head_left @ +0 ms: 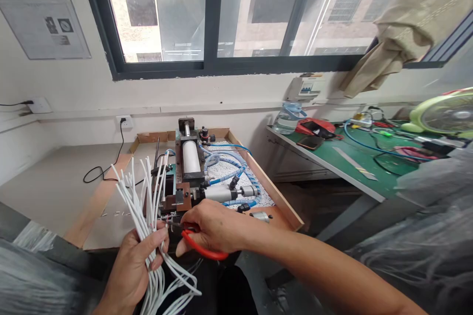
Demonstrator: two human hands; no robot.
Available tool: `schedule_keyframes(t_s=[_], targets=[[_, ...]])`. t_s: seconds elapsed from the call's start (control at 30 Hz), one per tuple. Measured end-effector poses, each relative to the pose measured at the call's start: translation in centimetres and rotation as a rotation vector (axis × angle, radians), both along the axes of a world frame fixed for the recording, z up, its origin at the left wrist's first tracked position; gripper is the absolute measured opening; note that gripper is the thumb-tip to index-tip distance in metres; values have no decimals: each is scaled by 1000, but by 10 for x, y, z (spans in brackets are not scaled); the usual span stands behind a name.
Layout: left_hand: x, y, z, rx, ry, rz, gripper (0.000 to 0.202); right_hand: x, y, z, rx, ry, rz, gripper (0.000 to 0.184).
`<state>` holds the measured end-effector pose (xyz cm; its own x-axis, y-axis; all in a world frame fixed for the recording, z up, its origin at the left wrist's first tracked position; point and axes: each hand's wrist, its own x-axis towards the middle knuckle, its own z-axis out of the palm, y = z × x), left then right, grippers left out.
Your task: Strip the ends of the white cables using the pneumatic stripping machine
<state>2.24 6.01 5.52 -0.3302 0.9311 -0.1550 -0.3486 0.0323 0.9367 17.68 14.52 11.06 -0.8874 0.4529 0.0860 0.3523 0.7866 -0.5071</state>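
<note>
My left hand (135, 263) is closed around a bundle of white cables (142, 197); their ends fan upward and their tails loop down below my palm. My right hand (212, 229) grips red-handled scissors (201, 248), whose blades point left toward the cable ends near my left thumb. Both hands are just in front of a small pneumatic machine (190, 172) with a white cylinder and blue coiled air hoses (229, 170).
The machine sits in a shallow wooden tray (273, 189) on a grey bench. A black cord (103, 170) runs to a wall socket. To the right, a green-topped table (369, 167) holds tools, wires, a water bottle and a green fan (447, 115). Cloth hangs at the window.
</note>
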Motion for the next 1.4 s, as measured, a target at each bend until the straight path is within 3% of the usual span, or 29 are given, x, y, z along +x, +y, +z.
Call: schedule_keyframes(t_s=[0.13,0.27,0.4,0.5,0.6,0.73,0.8,0.93,1.03,1.1,1.17,1.27,1.4], targets=[[-3,4,2,4,19,37,16,16,4,1,-74,88,-127,34],[-10,-3,-5,40,24,129,21,83,-1,-6,-157,49,-320,28],[-18,-12,-17,40,38,161,20,150,-5,-47,-179,-187,-584,20],[-18,-13,-19,27,55,130,18,162,6,-86,-11,-337,-858,17],[-13,-13,-15,32,84,113,14,148,36,-112,53,-302,-973,13],[-6,-24,-10,82,123,138,11,116,55,-129,121,-155,-969,19],[-6,-30,-10,94,114,180,10,97,37,-138,128,-78,-942,22],[-7,-34,-15,76,97,228,8,55,-35,-149,58,114,-796,30],[-6,-32,-18,55,97,216,9,19,-75,-140,-189,575,-472,27],[-6,-32,-20,46,92,231,9,-4,-84,-131,-328,687,-305,24],[-9,-32,-23,34,78,265,10,-21,-85,-128,-443,729,-236,21],[-18,-34,-28,11,52,328,12,-36,-83,-131,-556,785,-267,19],[-33,-35,-35,-14,22,401,15,-54,-83,-134,-795,917,-458,23]])
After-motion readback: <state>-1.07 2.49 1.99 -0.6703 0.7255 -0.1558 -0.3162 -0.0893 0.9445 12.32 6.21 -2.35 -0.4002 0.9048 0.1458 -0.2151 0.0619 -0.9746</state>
